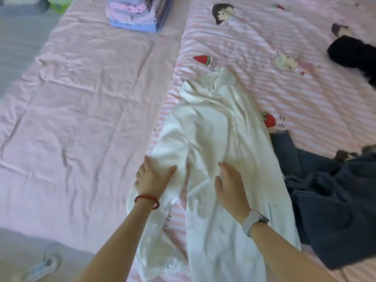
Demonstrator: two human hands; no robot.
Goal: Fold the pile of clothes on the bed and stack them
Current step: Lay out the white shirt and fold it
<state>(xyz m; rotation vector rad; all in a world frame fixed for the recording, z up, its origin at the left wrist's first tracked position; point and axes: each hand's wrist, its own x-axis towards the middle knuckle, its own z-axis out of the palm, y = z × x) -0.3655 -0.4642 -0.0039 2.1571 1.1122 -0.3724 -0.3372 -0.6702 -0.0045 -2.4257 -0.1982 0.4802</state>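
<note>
Both palms lie flat, fingers straight: left hand and right hand smoothing the white shirt; I'd guess the sleeve beneath the left hand folds inward next

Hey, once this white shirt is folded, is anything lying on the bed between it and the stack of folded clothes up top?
Nothing visible. Between the white collared shirt and the folded pastel stack lies only bare, wrinkled pink sheet. The dark blue garment lies to the right, off that path.
</note>
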